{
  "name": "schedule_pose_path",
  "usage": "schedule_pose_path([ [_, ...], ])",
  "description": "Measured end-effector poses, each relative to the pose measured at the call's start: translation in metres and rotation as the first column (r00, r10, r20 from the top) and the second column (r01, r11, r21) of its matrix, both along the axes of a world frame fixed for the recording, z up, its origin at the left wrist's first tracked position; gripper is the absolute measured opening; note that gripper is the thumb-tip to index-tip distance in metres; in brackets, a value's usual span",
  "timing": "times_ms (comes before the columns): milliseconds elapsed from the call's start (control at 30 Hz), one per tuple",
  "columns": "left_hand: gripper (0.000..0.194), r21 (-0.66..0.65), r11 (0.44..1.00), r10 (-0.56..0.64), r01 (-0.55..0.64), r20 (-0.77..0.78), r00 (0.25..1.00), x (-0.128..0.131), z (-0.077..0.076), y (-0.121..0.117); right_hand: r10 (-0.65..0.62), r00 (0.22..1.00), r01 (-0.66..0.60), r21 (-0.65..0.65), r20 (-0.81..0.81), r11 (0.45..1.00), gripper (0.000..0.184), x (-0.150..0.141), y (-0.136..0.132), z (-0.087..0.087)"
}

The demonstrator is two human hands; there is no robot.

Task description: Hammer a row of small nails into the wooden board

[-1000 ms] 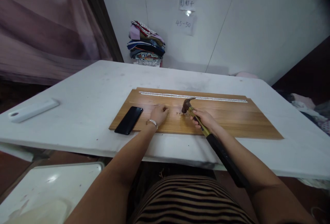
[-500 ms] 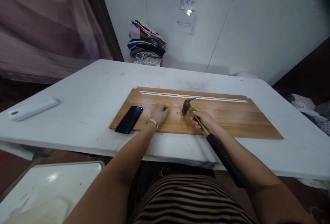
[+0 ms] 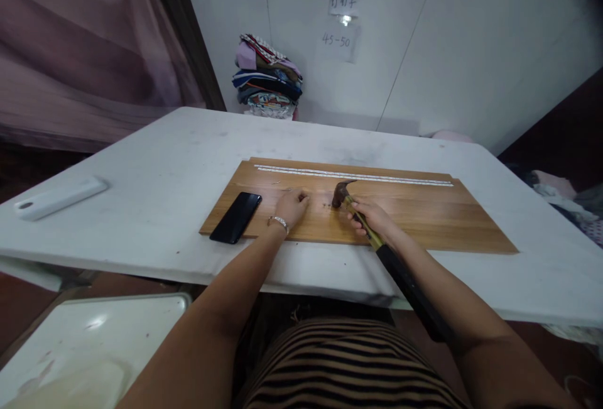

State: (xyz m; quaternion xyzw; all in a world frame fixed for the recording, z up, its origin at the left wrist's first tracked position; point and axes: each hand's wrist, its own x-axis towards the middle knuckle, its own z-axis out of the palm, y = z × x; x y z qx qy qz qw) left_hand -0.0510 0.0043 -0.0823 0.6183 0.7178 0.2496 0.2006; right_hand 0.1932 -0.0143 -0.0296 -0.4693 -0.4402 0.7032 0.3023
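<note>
In my right hand (image 3: 370, 215) is a claw hammer (image 3: 392, 259), gripped along the yellowish shaft near the head, its black handle running back beside my forearm. The rusty head rests on or just above a wooden board (image 3: 438, 220). My left hand (image 3: 292, 207) lies on the board, fingers curled together; whatever they may hold is hidden. Between my hands a few tiny bits, maybe nails (image 3: 326, 206), show on the wood. Beyond my left hand lies a thin nail-like piece (image 3: 276, 183). A black phone (image 3: 235, 217) rests on the board's left end.
Two white marked strips (image 3: 353, 175) run along the board's far side. The board lies on a white-covered table (image 3: 155, 208). A white long-handled object (image 3: 61, 198) sits at far left. Folded clothes (image 3: 268, 79) are stacked by the wall, and a pale stool (image 3: 94, 327) stands below left.
</note>
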Motion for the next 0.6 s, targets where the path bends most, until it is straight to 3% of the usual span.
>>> schedule_pose_path([
  [333, 0.018, -0.005, 1.0, -0.003, 0.002, -0.013, 1.0, 0.0003, 0.0018, -0.0006, -0.025, 1.0, 0.025, 0.007, 0.009, 1.0, 0.026, -0.0006, -0.0009, 0.0102],
  [600, 0.019, -0.01, 1.0, -0.003, 0.002, -0.005, 1.0, -0.0001, -0.0009, 0.0007, -0.019, 1.0, 0.019, 0.013, 0.005, 1.0, 0.034, 0.0, -0.0001, 0.001],
])
